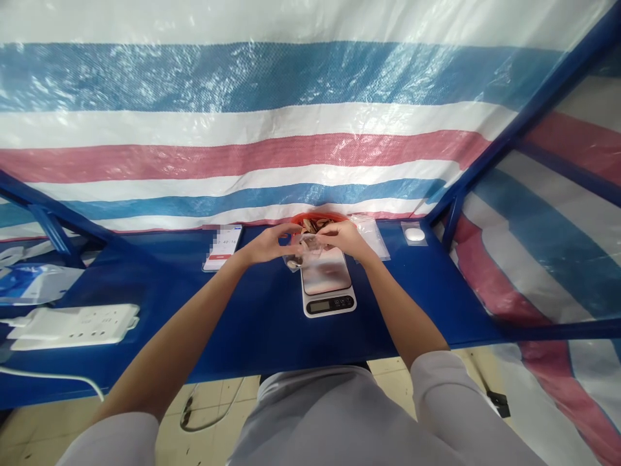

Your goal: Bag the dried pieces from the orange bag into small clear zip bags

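Note:
Between my hands hangs a small clear plastic bag [309, 244], with something dark and pale in its lower left part. My left hand [269, 244] has its fingers closed on the bag's left side. On its right side, my right hand [343, 237] pinches the plastic near the top. Just below the hands lies a white kitchen scale [330, 305] with a metal plate; its far part is hidden by the bag and hands. Behind them sits a red-orange basket [299, 219] holding brown and cream pieces whose kind I cannot make out.
A stack of clear plastic bags [373, 238] lies right of the basket. Further right is a white rounded object [414, 234] on clear plastic. A phone [224, 249] lies to the left, and a white power strip [72, 325] with a cable sits at the table's left end.

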The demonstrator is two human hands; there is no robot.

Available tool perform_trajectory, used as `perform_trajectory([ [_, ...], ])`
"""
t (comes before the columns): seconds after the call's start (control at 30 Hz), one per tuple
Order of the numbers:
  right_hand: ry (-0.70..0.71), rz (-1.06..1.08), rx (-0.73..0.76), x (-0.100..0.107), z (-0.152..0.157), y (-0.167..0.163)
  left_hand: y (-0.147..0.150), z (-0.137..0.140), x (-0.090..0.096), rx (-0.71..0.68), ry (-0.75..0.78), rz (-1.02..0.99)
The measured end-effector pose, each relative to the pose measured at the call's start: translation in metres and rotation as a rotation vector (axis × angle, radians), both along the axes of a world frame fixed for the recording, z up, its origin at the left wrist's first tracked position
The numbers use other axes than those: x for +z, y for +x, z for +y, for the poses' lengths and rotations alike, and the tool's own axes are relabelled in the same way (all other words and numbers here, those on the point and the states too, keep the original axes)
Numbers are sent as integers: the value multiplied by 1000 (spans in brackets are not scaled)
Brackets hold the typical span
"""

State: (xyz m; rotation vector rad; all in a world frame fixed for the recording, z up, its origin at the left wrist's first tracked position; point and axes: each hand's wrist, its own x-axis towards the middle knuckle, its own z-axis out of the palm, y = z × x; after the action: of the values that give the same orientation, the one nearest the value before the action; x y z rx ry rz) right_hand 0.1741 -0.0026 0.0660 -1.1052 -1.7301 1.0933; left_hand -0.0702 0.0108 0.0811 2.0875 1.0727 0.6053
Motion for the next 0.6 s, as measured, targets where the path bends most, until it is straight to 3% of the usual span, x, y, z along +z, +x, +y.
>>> perform_trajectory([
  [0.17, 24, 41, 36, 13, 8, 4, -2, 3, 4, -117, -172, 75],
  [0.3, -25, 146, 24, 7, 18, 8, -3, 7, 9, -164, -208, 141],
  [0.6, -88, 271, -218, -22, 43, 26, 2, 27, 19, 12, -182, 54],
])
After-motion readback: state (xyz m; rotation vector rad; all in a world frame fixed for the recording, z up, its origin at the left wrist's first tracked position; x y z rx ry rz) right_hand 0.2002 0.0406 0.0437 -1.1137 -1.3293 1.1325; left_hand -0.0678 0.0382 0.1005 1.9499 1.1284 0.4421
